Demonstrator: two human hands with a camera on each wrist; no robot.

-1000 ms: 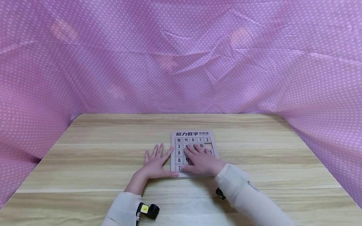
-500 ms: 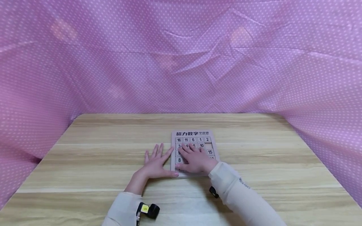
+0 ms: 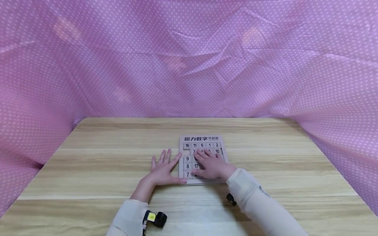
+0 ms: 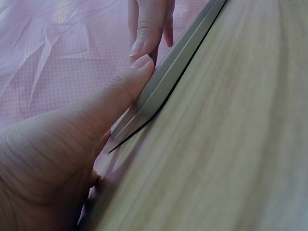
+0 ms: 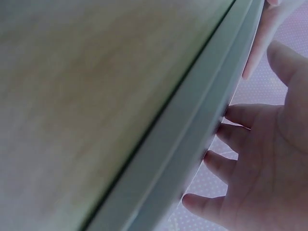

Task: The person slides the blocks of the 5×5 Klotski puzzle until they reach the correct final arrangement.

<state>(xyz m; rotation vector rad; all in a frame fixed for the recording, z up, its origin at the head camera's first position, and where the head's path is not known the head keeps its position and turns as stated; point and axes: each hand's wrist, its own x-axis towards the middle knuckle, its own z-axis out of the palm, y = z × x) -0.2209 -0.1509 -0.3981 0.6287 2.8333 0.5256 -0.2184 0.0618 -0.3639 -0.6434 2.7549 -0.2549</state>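
A flat number puzzle board (image 3: 181, 170) with square numbered tiles lies on the table. Its second row has a gap at the left end, beside tile 3. My left hand (image 3: 161, 173) is spread at the board's left side, thumb on the lower left corner; the left wrist view shows that thumb (image 4: 118, 94) against the board's edge (image 4: 168, 77). Over the tiles lies my right hand (image 3: 214, 166), fingers extended, fingertips on the second row, palm hiding the lower right tiles. From the right wrist view, the right hand's (image 5: 264, 159) fingertips touch the board's face.
The wooden table (image 3: 88, 164) extends around the board on all sides. Pink dotted cloth (image 3: 189, 65) hangs behind and at both sides. A small black camera (image 3: 160, 219) is strapped to the left wrist, another (image 3: 231, 199) to the right.
The right hand moved left, then back right. Tiles 3 and 10 have shifted one place right with their row, so the gap went from the right end to the left end. My left hand stayed put.
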